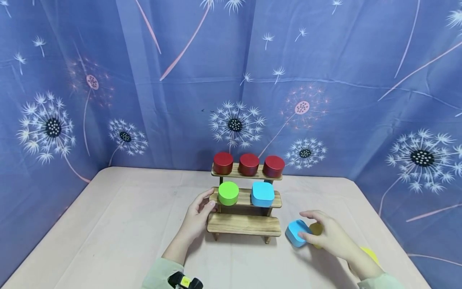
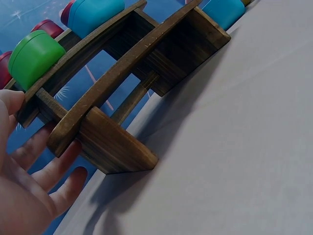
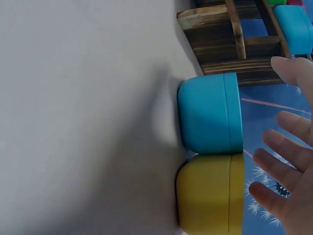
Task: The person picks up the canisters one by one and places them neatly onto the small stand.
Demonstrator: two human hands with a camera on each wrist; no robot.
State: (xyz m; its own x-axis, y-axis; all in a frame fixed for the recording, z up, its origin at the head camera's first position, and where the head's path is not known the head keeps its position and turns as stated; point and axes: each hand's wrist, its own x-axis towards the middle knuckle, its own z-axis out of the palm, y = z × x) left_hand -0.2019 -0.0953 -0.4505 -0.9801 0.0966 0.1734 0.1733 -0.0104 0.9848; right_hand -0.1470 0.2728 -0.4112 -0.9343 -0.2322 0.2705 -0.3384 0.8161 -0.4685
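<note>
Left hand (image 1: 199,212) touching wooden stepped rack (image 1: 245,200) at its left end, right hand (image 1: 326,233) curled over blue tin (image 1: 296,233) on table (image 1: 108,224), yellow tin (image 1: 317,228) alongside.

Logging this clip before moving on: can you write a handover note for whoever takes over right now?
Left hand: open, fingers resting on the left end of the rack.
Right hand: open over the blue tin on the table, no grip yet; a yellow tin touches it.
Done: three red tins on the top shelf, green tin and another blue tin on the middle.
Left: bottom shelf bare.
</note>
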